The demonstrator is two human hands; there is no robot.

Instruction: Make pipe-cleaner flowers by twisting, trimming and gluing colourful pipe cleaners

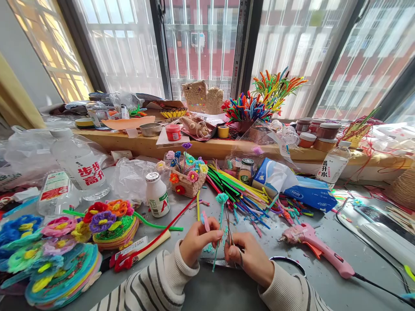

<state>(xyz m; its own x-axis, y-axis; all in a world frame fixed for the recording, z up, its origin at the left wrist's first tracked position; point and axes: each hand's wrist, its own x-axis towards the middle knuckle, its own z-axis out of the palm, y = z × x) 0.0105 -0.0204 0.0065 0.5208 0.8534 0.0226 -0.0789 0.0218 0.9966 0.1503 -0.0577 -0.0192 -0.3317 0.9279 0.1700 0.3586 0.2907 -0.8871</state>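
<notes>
My left hand (200, 242) pinches the thin stem of a teal pipe-cleaner flower (222, 198) between thumb and fingertips. The flower stands upright, its head above my fingers and the stem's lower end hanging below them. A pink and light-blue piece (205, 221) sits on one finger of this hand. My right hand (249, 255) is closed around small scissors (228, 229), blades pointing up, close beside the stem. Whether the blades touch the stem I cannot tell. Teal fluff (208, 248) lies near my left fingers. Under my hands rests a larger pair of scissors (290, 260).
To the right lies a pink glue gun (319, 246) with its black cord. Loose pipe cleaners (240, 190) spread behind my hands, near a basket of flowers (187, 185) and a white bottle (157, 196). Flower-topped coiled discs (65, 276) crowd the left. Jars (327, 131) line the sill.
</notes>
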